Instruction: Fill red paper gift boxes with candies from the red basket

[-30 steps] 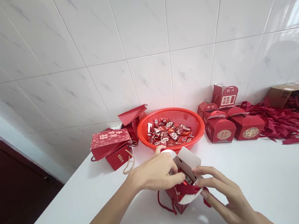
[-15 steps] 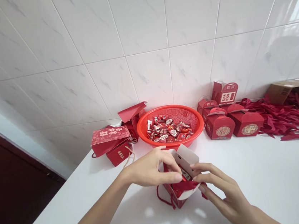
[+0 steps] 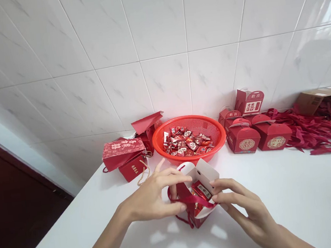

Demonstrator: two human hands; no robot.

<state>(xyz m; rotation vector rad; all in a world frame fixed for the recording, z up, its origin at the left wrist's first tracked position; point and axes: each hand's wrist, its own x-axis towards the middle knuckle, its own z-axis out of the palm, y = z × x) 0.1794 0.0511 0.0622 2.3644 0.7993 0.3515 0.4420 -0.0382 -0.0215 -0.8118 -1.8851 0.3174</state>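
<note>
Across the box (image 3: pixel 206 174) (white-lined card) stretches flat red ribbon (image 3: pixel 197 200)

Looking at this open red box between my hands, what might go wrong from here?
The ribbon lies across the open mouth of the box, so it might get pinched if the flaps were folded over it. With the top open, a knock could spill the wrapped sweets inside. The cord hanging at the box's side might snag.
</note>
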